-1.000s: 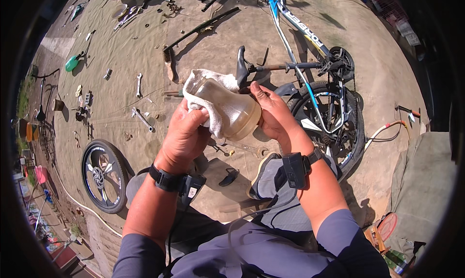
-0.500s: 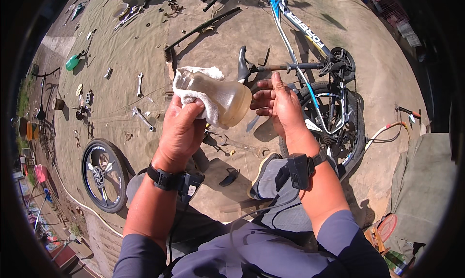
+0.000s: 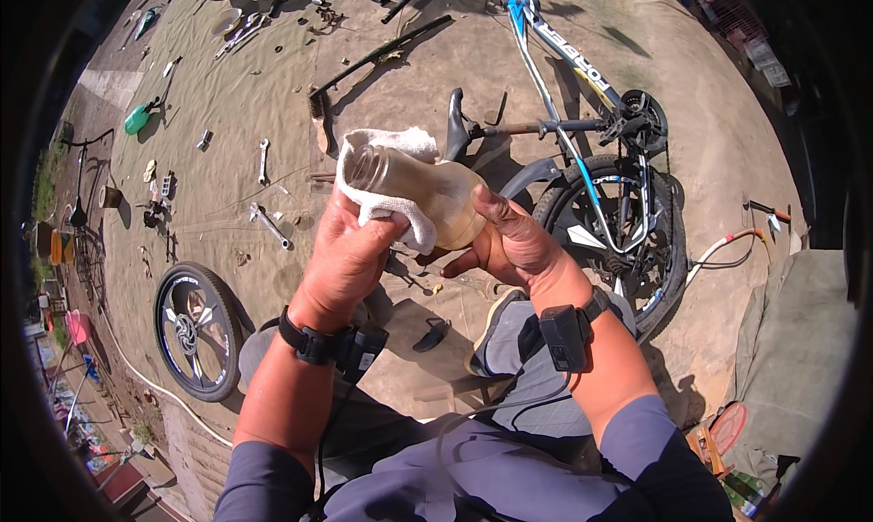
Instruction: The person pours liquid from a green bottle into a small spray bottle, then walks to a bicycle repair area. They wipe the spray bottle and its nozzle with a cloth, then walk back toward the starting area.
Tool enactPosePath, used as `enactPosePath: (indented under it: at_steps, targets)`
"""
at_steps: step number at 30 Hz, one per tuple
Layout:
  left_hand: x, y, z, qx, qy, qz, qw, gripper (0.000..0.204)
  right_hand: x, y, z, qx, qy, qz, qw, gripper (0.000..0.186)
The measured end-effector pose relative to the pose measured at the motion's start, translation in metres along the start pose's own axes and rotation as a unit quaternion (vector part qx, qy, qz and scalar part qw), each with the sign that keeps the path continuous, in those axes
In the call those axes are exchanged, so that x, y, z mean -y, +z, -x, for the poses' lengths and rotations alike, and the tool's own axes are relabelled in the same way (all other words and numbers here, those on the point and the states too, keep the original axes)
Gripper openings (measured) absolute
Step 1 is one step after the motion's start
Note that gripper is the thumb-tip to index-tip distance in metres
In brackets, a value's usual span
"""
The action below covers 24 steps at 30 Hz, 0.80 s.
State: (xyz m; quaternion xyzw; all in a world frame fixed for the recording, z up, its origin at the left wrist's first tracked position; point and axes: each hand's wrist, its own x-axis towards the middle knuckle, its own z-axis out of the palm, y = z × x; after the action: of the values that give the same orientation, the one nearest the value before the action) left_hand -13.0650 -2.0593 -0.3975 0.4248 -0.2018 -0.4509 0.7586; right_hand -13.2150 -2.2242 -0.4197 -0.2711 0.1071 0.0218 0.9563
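A see-through, yellowish bottle (image 3: 432, 190) with a wide base and a ringed neck lies tilted between my hands, its neck to the left. A white cloth (image 3: 409, 142) wraps round the neck end. My left hand (image 3: 359, 240) grips the cloth and the bottle through it, thumb pressed on the near fold. At the wide base my right hand (image 3: 514, 240) holds the bottle, thumb against its side and fingers curled underneath. The bottle hides part of those fingers.
A blue and white bicycle frame (image 3: 550, 95) with a rear wheel (image 3: 677, 222) lies to the right. A loose wheel (image 3: 195, 331) is at the left. Wrenches (image 3: 265, 161), a brush (image 3: 319, 122) and small parts are scattered on the ground sheet (image 3: 218, 95).
My right hand has moved in from beside the bottle and closed on its base. The bottle's neck has turned more toward me, and the cloth has shifted slightly right.
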Motion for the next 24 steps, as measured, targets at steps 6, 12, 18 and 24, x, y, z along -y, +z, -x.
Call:
enactPosePath:
  at_steps: [6, 12, 18, 24]
  targets:
    - [-0.005, 0.01, 0.0, -0.004, 0.016, -0.012, 1.0, 0.065, -0.001, 0.015, -0.001, -0.05, -0.057, 0.043, 0.996, 0.069]
    - [0.001, 0.008, -0.006, -0.035, 0.024, 0.021, 0.999, 0.059, -0.002, 0.013, -0.002, -0.102, -0.199, 0.284, 0.932, 0.086]
    - [0.0, 0.0, -0.007, -0.064, 0.005, 0.055, 0.996, 0.059, -0.005, 0.007, -0.003, -0.114, -0.309, 0.531, 0.781, 0.101]
    - [-0.009, 0.003, -0.006, -0.042, 0.024, 0.012, 0.999, 0.059, -0.006, 0.005, 0.002, -0.094, -0.256, 0.378, 0.885, 0.104]
